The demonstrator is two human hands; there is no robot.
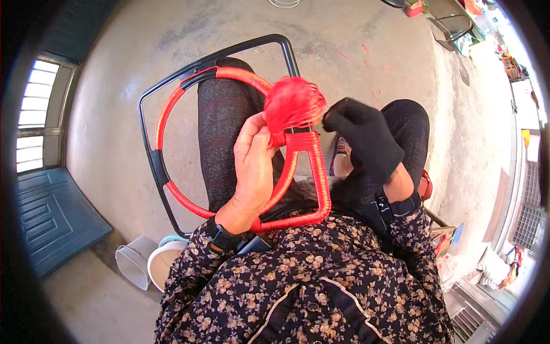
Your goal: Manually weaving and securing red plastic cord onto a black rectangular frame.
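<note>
Across my lap rests a black metal frame (150, 123) with rounded corners and a ring inside it. Shiny red cord (321, 186) is wound tightly round much of the ring and along the near right corner. My left hand (254, 166), bare, grips a loose bundle of red cord (293, 104) with thumb and fingers at the frame's right side. The bundle covers part of the ring and the right bar. Just right of it, my right hand (366, 137), in a black glove, has its fingers curled together. Whatever they may hold is hidden.
My knees (226, 132) support the frame. A grey bin (136, 262) and a white bucket (166, 264) stand on the floor at the lower left, near a blue panelled door (54, 212). Red cord scraps (366, 63) lie ahead. A chair (455, 28) stands at the far right.
</note>
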